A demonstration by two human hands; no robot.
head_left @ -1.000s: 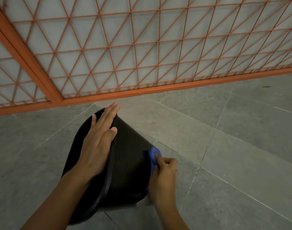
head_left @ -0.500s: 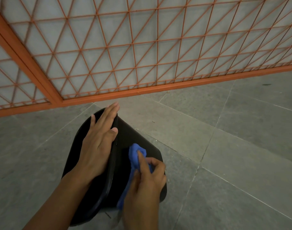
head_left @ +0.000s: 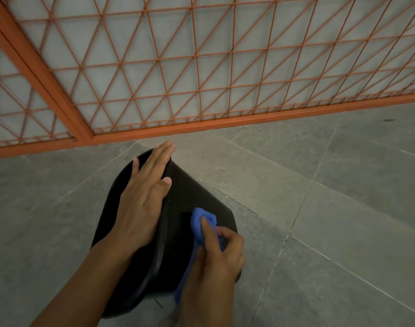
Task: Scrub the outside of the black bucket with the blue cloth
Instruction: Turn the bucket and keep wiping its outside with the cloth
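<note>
The black bucket (head_left: 185, 204) is lying tipped on its side on the grey tiled floor (head_left: 331, 208), its rim facing left and its outer wall facing up and to the right. An orange metal grille (head_left: 201, 67) is running along the far side, its bottom rail sitting near the bucket's far edge but apart from it. To the right, bare tiles are stretching away to the edge of view, giving plenty of room on that side; to the left there is open floor as well.

The left hand (head_left: 142, 197) is lying flat over the bucket's rim, fingers straight and held close together, the thumb resting against the outer wall just past the rim.

The right hand (head_left: 215, 260) is gripping the blue cloth (head_left: 199, 223), fingers curled around the bunched fabric, with the forefinger stretched forward and pressing the wad against the bucket's outer wall, toward its base end. A tail of the cloth is hanging down along the inner side of that hand. How much of the cloth is tucked under the palm is hard to make out from here.
</note>
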